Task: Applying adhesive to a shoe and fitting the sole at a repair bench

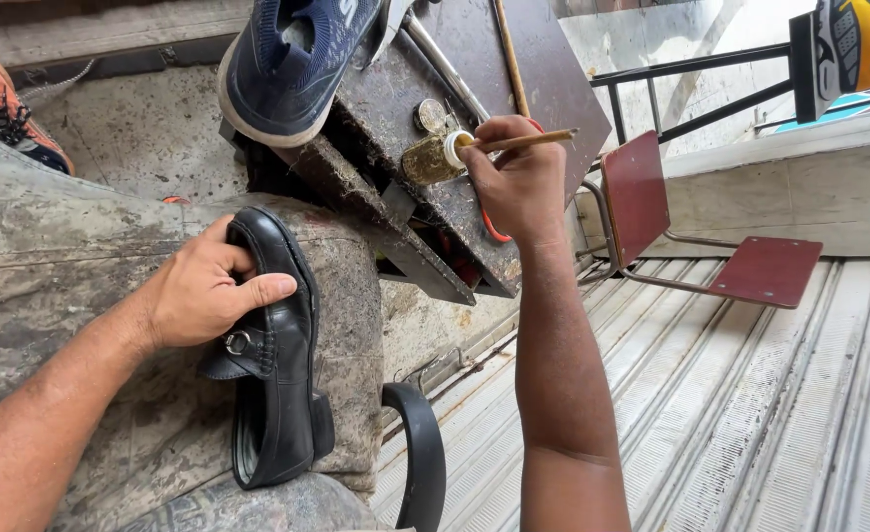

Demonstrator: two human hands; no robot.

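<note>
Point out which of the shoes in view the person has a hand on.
The black leather loafer on the lap, gripped by the left hand. The navy sneaker, orange shoe and yellow-blue shoe lie untouched.

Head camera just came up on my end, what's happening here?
A person is working on a black leather shoe that lies on a worn cloth over their lap. The left hand grips the shoe near its toe and holds it against the knee. The right hand holds a thin wooden stick with its tip at the mouth of a small jar on a grimy work box. A blue sneaker rests on the box's edge.
</note>
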